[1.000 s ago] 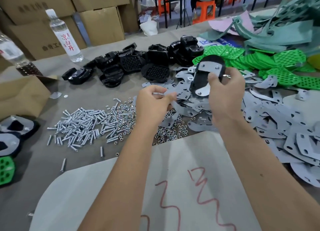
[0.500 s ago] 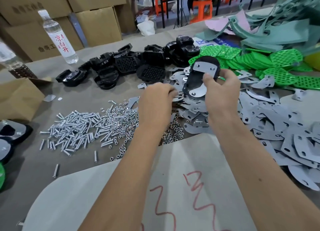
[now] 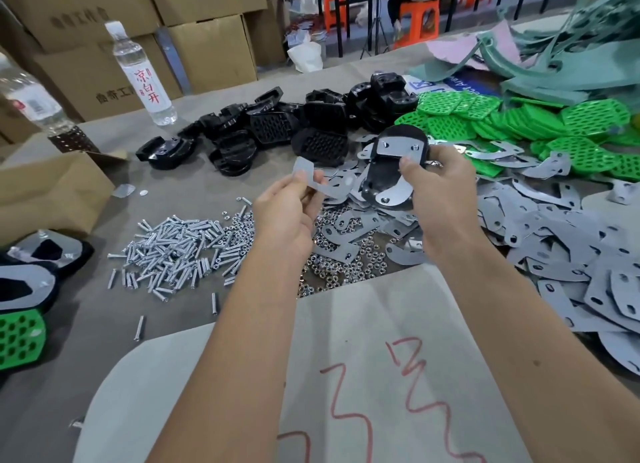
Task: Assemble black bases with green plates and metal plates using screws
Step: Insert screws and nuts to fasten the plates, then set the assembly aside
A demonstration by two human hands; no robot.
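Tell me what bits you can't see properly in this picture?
- Head view: the black base is partly covered by the right hand; whether screws are in it is too small to tell.
- Head view: the metal plate in the left hand is blurred, so its holes don't show.
- Head view: the finished pieces are cut off by the left edge.

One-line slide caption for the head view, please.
Right hand holds a black base fitted with metal plates; left hand pinches a loose metal plate beside it.
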